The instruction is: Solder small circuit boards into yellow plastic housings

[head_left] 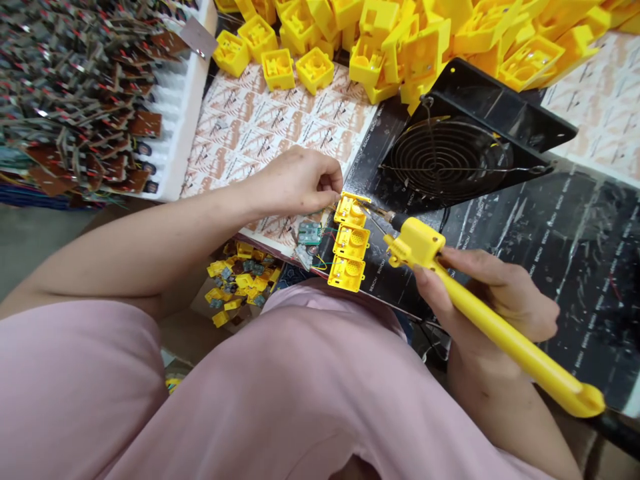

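Note:
My right hand is wrapped round a yellow soldering iron, its tip pointing left over the top one of three small yellow plastic housings in a column. At that top housing, the fingers of my left hand are pinched together; whatever they hold is too small to make out. Thin green, red and yellow wires run from the housings to small green circuit boards just left of them. Small metal contacts show inside the housings.
A black fan with a wire guard stands beyond the iron. Yellow housings are heaped along the back. At the left, a white foam tray bears many brown boards. Below the table edge lies a box of yellow parts.

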`<action>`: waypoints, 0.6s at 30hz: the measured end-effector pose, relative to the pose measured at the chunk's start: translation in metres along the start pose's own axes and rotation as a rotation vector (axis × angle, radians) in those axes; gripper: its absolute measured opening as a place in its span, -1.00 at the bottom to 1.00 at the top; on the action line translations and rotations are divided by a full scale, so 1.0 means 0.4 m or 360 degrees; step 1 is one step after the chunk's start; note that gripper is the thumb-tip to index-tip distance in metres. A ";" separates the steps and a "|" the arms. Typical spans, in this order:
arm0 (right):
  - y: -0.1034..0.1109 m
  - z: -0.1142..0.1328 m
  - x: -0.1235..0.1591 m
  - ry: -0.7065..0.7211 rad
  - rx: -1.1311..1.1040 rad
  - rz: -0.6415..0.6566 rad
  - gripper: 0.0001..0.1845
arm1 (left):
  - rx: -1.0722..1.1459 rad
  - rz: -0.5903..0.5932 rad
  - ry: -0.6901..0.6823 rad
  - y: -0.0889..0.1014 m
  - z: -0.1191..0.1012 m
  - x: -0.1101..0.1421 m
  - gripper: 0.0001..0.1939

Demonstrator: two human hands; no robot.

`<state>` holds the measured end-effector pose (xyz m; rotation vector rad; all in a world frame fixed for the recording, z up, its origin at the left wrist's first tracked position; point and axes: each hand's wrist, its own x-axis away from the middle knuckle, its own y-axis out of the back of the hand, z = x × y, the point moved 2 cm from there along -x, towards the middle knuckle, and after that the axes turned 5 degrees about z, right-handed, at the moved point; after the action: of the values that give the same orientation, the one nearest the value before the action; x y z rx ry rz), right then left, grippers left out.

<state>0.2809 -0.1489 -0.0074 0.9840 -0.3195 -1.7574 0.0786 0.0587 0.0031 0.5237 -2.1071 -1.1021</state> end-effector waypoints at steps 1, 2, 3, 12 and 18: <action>-0.008 0.008 -0.003 0.0062 -0.0030 -0.0094 -0.56 | -0.0009 -0.0001 0.0001 -0.002 -0.005 -0.004 -0.68; -0.015 0.015 -0.007 0.0101 -0.0053 -0.0136 -0.58 | -0.0028 0.0007 -0.0005 -0.003 -0.010 -0.007 -0.70; -0.020 0.019 -0.011 0.0117 -0.0068 -0.0123 -0.59 | -0.0050 0.0017 -0.0013 -0.004 -0.014 -0.010 -0.71; -0.030 0.026 -0.048 0.0385 0.0052 0.0041 -0.68 | -0.0096 0.0105 0.0008 0.002 -0.027 -0.020 -0.76; -0.028 0.042 -0.075 0.0521 0.0092 0.0176 -0.63 | -0.0108 0.0145 0.0004 0.006 -0.033 -0.033 -0.79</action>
<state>0.2645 -0.1218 0.0100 1.2513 -0.2113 -1.4654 0.0973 0.0611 0.0052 0.3925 -2.0626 -1.1159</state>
